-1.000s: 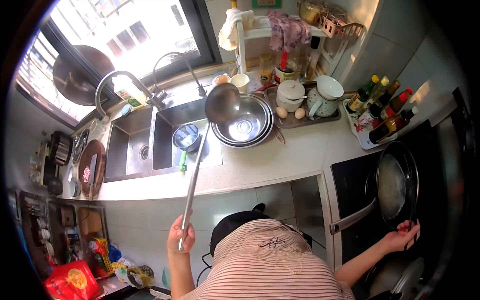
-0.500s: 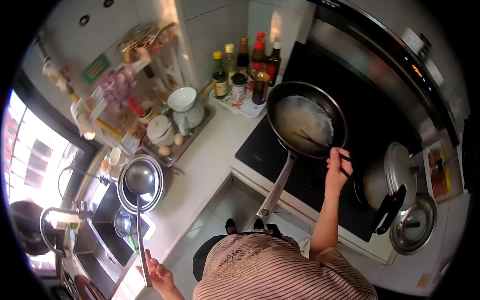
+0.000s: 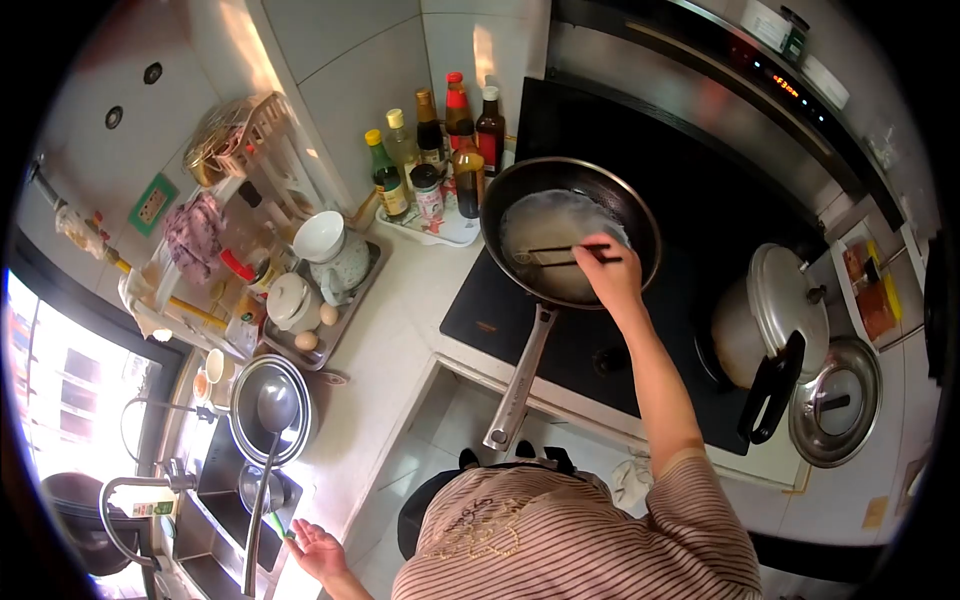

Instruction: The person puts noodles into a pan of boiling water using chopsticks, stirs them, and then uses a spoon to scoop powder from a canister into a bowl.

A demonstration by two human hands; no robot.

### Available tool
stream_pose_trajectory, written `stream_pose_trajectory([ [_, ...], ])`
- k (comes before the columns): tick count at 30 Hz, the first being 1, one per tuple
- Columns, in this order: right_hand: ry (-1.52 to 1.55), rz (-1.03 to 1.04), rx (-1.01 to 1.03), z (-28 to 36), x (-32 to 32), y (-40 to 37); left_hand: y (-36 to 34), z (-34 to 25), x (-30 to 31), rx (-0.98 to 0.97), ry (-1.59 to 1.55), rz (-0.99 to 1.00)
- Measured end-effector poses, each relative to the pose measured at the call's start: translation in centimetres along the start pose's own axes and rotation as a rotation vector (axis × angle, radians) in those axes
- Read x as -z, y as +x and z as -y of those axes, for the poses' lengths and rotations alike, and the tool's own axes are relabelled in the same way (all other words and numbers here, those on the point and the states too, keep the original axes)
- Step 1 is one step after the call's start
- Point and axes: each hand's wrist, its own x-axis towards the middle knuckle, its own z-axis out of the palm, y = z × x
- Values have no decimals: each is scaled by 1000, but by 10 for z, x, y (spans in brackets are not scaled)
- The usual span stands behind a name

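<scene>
My right hand is closed on dark chopsticks, whose tips reach into the pan. Cloudy pale liquid covers the bottom of the black frying pan, which rests on the dark cooktop with its silver handle toward my body. Low at the left, my left hand is held palm up with its fingers apart and nothing in it. Near it are a long-handled ladle lying in a metal bowl and the counter edge.
Several sauce bottles stand on a white tray behind the pan. A pressure cooker and a round metal lid are at the right. Two eggs, bowls and a dark tray sit left, above the sink.
My right hand has moved from the pan's near right rim to over its middle, and the chopsticks now point left. My left hand has drawn away from the ladle's handle. The view has shifted.
</scene>
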Motion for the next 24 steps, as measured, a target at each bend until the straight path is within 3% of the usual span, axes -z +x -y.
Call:
stream_pose_trajectory([
  [4, -141, -10, -49, -7, -6, 43, 6, 5, -6, 42, 1, -142],
  [8, -203, -178, -61, -25, 16, 66, -3, 52, -28, 132, 219, -237],
  [11, -283, -316, -109, -25, 40, 71, -18, 96, -54, 215, 466, -192],
  [14, -357, -276, -117, -44, 47, 75, -24, 140, -105, 335, 718, 69],
  [15, -324, -265, -99, -55, 43, 76, -13, 151, -108, 437, 672, 312],
  [18, -214, -329, -82, -70, 16, 72, -43, 200, -197, 593, 825, 541],
  [19, -186, -253, -81, -69, 5, 72, -50, 218, -219, 659, 843, 641],
  [21, -104, -165, -15, -52, -15, 65, -53, 260, -237, 752, 789, 774],
  [24, -93, -78, 64, -23, -25, 49, -58, 287, -271, 1059, 888, 897],
])
